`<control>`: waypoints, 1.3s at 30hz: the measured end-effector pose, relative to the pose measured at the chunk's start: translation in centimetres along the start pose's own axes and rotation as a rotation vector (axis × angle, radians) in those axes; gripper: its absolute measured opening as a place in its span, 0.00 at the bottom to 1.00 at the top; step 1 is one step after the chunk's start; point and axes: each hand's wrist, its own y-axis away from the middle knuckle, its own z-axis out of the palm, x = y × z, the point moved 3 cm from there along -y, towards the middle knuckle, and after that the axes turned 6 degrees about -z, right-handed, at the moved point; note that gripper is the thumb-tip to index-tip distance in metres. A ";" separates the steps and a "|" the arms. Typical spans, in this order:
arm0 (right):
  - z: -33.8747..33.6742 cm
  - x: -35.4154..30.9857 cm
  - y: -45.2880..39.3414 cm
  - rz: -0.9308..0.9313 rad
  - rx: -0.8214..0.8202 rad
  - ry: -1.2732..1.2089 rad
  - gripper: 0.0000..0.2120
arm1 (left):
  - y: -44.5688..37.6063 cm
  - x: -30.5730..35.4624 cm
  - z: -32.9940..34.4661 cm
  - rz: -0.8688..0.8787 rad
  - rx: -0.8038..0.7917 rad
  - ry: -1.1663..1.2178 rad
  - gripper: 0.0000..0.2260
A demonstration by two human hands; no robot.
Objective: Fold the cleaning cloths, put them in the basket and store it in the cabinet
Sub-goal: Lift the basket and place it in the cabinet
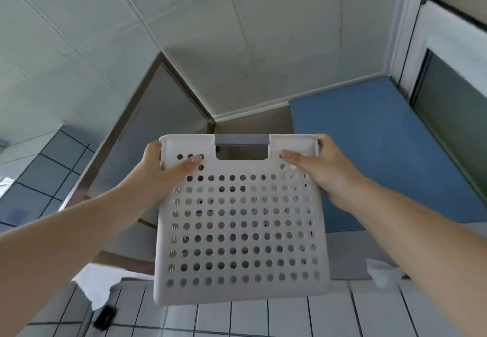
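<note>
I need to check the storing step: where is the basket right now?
In the head view the white perforated basket is centre frame, raised between the left hand and right hand, in front of the open upper cabinet with the blue door.

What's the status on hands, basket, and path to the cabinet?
Left hand and right hand grip the white basket by its upper corners. Basket raised toward open cabinet. Nothing seen blocking.

White panelled ceiling [184, 20], blue wall tiles [47, 178], white wall tiles [263, 318], small black object [105, 317] low left.
</note>
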 end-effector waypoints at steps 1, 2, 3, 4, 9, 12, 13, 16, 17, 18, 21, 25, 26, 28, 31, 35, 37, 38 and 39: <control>-0.1 0.5 -0.1 0.002 -0.002 0.001 0.30 | -0.4 -0.5 0.4 -0.007 -0.001 -0.007 0.38; -0.2 1.0 -0.2 0.003 -0.003 0.001 0.30 | -0.7 -1.0 0.9 -0.017 -0.005 0.001 0.35; -0.3 1.5 -0.2 0.001 -0.005 0.004 0.30 | -1.1 -1.7 1.4 -0.025 -0.001 0.009 0.32; -0.4 2.1 -0.3 0.000 -0.003 0.010 0.31 | -1.3 -2.2 2.1 -0.035 0.014 0.023 0.29; -0.8 5.7 -0.8 0.009 0.023 0.066 0.32 | -2.3 -4.8 5.0 -0.057 0.088 0.074 0.25; -0.9 7.8 -1.3 0.006 0.052 0.105 0.32 | -3.2 -6.2 6.2 -0.046 0.103 0.091 0.27; -0.9 8.2 -1.4 0.002 0.058 0.115 0.32 | -3.5 -6.6 6.5 -0.037 0.106 0.092 0.28; -0.2 9.9 -2.4 -0.010 0.065 0.155 0.33 | -5.1 -8.2 7.0 -0.026 0.107 0.101 0.32; 0.0 10.2 -2.7 -0.013 0.066 0.162 0.34 | -5.6 -8.7 7.2 -0.016 0.110 0.107 0.32; 0.3 10.7 -3.0 -0.017 0.070 0.173 0.35 | -6.1 -9.4 7.4 -0.001 0.117 0.109 0.33; 1.2 12.2 -4.2 -0.007 0.081 0.200 0.37 | -7.5 -11.0 7.9 0.037 0.133 0.106 0.34; 2.3 14.4 -5.5 0.003 0.110 0.193 0.31 | -10.2 -13.2 8.6 0.078 0.114 0.136 0.33; 2.7 15.0 -5.9 0.005 0.118 0.189 0.30 | -10.7 -13.7 8.8 0.092 0.109 0.139 0.33; 2.8 15.8 -6.6 0.018 0.139 0.185 0.30 | -11.6 -14.3 9.4 0.111 0.106 0.131 0.31; 3.5 17.6 -7.7 0.014 0.157 0.196 0.30 | -12.9 -16.0 10.3 0.144 0.104 0.127 0.26; 4.2 19.9 -8.1 -0.022 0.166 0.261 0.27 | -14.2 -18.4 11.3 0.197 0.083 0.158 0.23; 4.8 21.0 -7.9 -0.036 0.146 0.314 0.32 | -14.3 -19.4 11.4 0.234 0.078 0.145 0.24; 5.1 21.4 -7.9 -0.043 0.132 0.334 0.35 | -14.5 -19.9 11.4 0.246 0.083 0.144 0.24; 5.6 21.6 -7.6 -0.054 0.116 0.358 0.37 | -14.6 -20.4 11.4 0.245 0.085 0.140 0.24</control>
